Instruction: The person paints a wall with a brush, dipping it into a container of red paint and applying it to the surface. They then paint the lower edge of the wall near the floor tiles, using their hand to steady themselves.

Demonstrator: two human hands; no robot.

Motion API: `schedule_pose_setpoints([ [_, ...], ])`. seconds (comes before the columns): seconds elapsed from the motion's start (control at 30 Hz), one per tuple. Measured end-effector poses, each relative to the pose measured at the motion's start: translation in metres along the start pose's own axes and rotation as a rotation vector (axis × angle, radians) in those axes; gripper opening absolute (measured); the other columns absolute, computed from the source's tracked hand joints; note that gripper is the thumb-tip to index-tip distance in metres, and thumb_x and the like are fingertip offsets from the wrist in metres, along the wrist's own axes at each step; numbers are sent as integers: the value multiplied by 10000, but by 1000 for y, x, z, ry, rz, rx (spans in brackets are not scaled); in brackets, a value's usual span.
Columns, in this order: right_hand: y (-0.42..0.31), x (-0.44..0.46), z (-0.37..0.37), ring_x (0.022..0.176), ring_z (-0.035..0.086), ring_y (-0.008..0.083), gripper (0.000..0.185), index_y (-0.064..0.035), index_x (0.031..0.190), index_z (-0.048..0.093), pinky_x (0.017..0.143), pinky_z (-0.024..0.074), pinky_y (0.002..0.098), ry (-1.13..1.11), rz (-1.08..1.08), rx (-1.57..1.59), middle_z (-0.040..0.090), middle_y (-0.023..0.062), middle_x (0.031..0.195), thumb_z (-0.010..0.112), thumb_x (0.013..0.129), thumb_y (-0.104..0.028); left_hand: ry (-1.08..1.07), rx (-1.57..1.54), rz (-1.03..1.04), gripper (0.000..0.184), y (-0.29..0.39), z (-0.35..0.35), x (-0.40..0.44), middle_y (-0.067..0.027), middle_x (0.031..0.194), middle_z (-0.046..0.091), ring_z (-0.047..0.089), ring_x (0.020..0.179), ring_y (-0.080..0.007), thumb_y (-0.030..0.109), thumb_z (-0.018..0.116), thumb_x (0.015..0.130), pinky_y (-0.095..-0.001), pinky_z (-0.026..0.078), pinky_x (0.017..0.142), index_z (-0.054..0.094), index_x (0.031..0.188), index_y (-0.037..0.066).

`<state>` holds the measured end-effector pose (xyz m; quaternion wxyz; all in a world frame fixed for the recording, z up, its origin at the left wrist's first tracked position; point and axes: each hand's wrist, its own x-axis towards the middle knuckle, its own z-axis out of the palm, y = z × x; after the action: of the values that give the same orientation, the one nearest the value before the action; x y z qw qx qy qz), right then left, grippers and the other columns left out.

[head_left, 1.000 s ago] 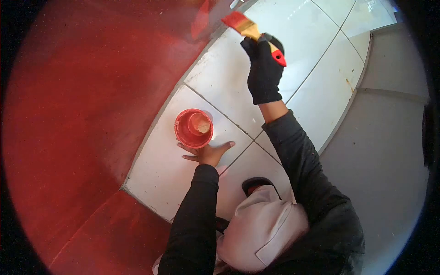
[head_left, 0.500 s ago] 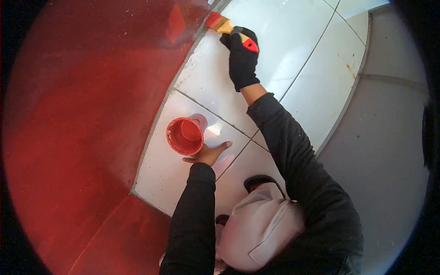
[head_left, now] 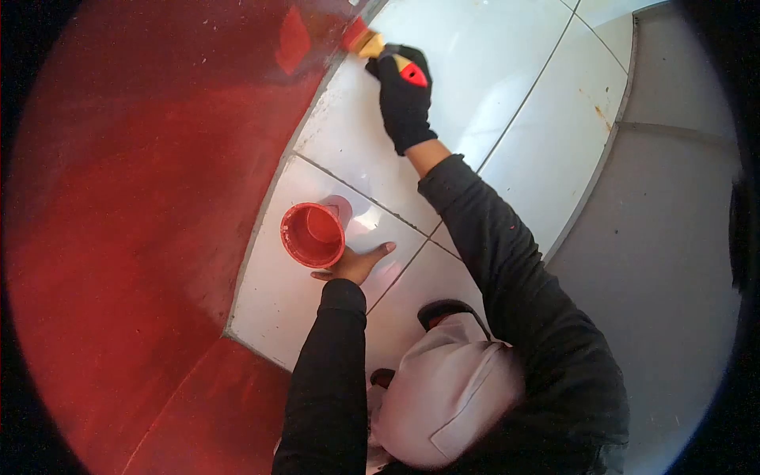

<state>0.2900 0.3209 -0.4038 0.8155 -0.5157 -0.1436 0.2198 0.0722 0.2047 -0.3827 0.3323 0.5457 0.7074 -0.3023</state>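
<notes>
My right hand, in a black glove, is closed on a paintbrush with red bristles, a pale wooden handle and a red handle end. The bristles are over the border between the red floor and the white tiles. My bare left hand is beside a red cup on the tiles, thumb and fingers apart. Some of its fingers are hidden behind the cup. Red paint coats the inside of the cup.
A grey surface lies to the right, beyond the tiles' raised edge. A bright red patch shows on the floor left of the brush. My knee and a dark shoe are below.
My right hand has moved the brush left, to the border of the red floor. My view has shifted, and the cup now looks tilted where its bottom inside showed before.
</notes>
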Motion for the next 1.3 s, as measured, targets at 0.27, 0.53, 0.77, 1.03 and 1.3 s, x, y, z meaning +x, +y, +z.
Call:
schedule_pose_setpoints([
  [0.27, -15, 4, -13, 709, 589, 149, 124, -11, 937, 496, 647, 478, 268, 34, -11, -28, 592, 73, 774, 533, 869, -108, -46, 9, 58, 1463, 1, -4, 0, -343, 1405, 7, -2, 1319, -460, 764, 662, 449, -602, -21, 1011, -84, 1329, -136],
  [0.53, -4, -35, 0, 715, 576, 127, 98, -17, 917, 501, 650, 470, 262, -131, 122, 8, 587, 56, 773, 551, 844, -60, -58, -20, 63, 1459, 4, -10, -7, -352, 1404, -27, -32, 1324, -451, 748, 674, 456, -617, -24, 999, -96, 1331, -129],
  [0.77, -15, -18, -7, 697, 567, 132, 109, -13, 929, 507, 639, 463, 256, 45, 14, -41, 588, 67, 768, 548, 851, -76, -64, -36, 60, 1446, 6, -11, -9, -345, 1407, -45, -46, 1322, -457, 739, 672, 472, -610, -28, 1007, -109, 1331, -124],
  [1.03, -4, -53, 2, 710, 580, 136, 101, -21, 931, 502, 643, 466, 264, -136, 161, -8, 589, 74, 762, 549, 846, -50, -90, 10, 30, 1451, 7, -11, -7, -329, 1415, -57, -36, 1322, -458, 751, 665, 465, -605, -7, 1012, -113, 1336, -110],
  [1.3, -7, -28, 0, 702, 568, 138, 99, -17, 942, 484, 641, 458, 258, 24, 13, 5, 586, 74, 765, 519, 866, -70, -75, 10, 34, 1469, 6, -9, -4, -328, 1414, -28, -5, 1318, -459, 758, 667, 449, -604, 15, 1011, -119, 1333, -111],
])
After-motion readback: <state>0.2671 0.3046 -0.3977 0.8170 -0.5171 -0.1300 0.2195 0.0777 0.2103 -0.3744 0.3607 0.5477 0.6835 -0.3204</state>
